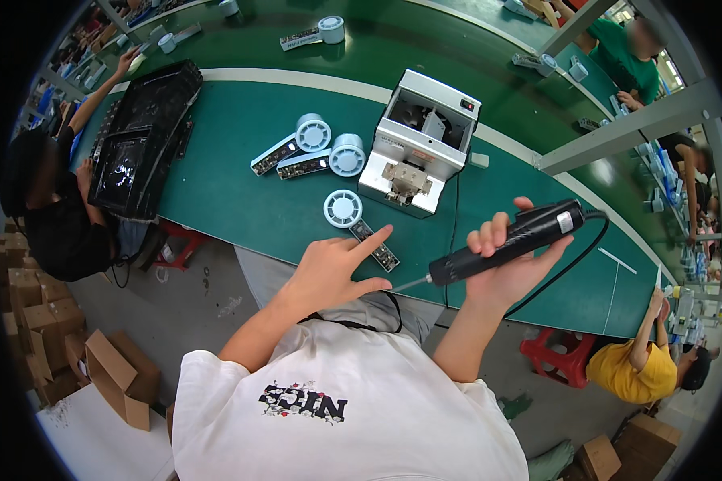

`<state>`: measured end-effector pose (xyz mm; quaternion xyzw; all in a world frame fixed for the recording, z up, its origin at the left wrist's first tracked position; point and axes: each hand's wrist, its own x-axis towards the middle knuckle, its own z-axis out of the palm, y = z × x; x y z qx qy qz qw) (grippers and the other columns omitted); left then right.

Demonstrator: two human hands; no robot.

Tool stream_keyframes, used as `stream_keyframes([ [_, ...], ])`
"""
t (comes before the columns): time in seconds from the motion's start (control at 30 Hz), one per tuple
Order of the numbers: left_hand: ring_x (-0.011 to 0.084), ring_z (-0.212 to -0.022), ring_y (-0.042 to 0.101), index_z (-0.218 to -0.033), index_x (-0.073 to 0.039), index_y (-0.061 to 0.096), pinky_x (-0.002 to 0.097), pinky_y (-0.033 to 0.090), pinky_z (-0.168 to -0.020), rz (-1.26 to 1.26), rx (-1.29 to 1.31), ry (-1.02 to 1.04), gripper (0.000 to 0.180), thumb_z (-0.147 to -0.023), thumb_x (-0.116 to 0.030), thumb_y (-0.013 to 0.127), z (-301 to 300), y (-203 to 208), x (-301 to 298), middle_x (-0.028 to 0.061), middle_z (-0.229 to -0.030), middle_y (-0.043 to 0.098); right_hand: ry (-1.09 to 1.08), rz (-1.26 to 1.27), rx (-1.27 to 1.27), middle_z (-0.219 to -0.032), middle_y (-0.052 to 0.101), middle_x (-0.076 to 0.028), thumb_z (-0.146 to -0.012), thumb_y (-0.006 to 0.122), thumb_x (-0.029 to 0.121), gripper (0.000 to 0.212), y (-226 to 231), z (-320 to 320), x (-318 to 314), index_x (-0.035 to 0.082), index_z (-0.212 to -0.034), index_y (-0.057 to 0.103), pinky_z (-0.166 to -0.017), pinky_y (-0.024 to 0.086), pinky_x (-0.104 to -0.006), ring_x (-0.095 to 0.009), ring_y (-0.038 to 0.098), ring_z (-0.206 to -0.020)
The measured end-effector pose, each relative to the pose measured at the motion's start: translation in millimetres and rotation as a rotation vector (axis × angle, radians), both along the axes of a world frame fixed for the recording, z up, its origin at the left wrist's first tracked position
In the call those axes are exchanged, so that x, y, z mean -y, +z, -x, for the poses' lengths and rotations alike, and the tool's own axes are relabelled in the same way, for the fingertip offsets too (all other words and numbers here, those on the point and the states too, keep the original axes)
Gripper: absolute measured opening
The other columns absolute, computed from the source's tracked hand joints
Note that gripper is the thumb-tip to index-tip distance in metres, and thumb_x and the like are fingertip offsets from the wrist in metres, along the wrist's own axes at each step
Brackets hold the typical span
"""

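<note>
1. The small fan part [359,220], a pale blue round head on a dark flat handle, lies on the green conveyor belt [241,184] at its near edge, right under the left hand's outstretched index finger and just left of the screwdriver's tip
2. Two more fan parts [305,148] of the same kind lie side by side further up the belt, well apart from both hands; a white box-shaped screw feeder [417,144] stands just beyond the near part, to its right
3. A black moulded tray [140,136] rests at the belt's left end, where another person sits; more people work along the far and right sides, and cardboard boxes [116,377] stand on the grey floor at lower left, a red stool [557,357] at lower right
4. The left hand [329,268] is partly open, index finger stretched out and touching the handle of the near fan part, the other fingers loosely curled
5. The right hand [509,256] is wrapped tight around a black electric screwdriver [505,240], bit pointing left toward the left hand, cable looping off to the right
</note>
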<state>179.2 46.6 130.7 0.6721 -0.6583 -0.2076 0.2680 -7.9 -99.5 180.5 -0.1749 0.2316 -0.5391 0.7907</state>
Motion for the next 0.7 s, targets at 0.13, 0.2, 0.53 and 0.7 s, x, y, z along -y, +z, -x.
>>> stream_keyframes([
  [0.13,0.0374,-0.077,0.066,-0.140,-0.014,0.052,0.0440,0.053,-0.069,-0.162,0.111,-0.046,0.070,-0.080,-0.038,0.078,2,-12,2,0.0163,-0.082,0.067,0.410,0.337,-0.212,-0.062,0.057,-0.012,-0.080,0.032,0.092,0.109,-4,-8,-7,-0.006,-0.123,0.050,-0.042,0.047,-0.0312,-0.021,0.056,-0.045],
  [0.2,0.0373,-0.076,0.066,-0.137,-0.014,0.053,0.0456,0.052,-0.066,-0.193,0.120,-0.063,0.067,-0.079,-0.033,0.078,-2,-19,2,0.0169,-0.082,0.067,0.648,0.567,-0.426,-0.058,0.058,-0.011,-0.075,0.037,0.094,0.116,-9,-16,-15,-0.013,-0.117,0.055,-0.041,0.046,-0.0248,-0.016,0.058,-0.046],
  [0.53,0.0235,-0.088,0.074,-0.111,-0.002,0.065,0.0323,0.055,-0.082,0.038,-0.641,0.142,0.064,-0.063,-0.034,0.092,-49,5,-81,0.0166,-0.097,0.075,0.905,0.646,-0.643,-0.073,0.055,0.002,-0.081,0.085,0.027,0.041,4,-55,-32,0.002,-0.107,0.065,-0.056,0.034,-0.0264,-0.007,0.041,-0.065],
  [0.7,0.0225,-0.080,0.072,-0.113,0.005,0.063,0.0343,0.056,-0.074,0.316,-0.565,0.372,0.057,-0.094,-0.049,0.058,-104,46,-103,0.0178,-0.089,0.073,1.047,0.675,-0.724,-0.068,0.050,-0.001,-0.082,0.080,0.045,0.049,9,-73,-26,0.004,-0.106,0.066,-0.058,0.036,-0.0305,-0.012,0.043,-0.063],
])
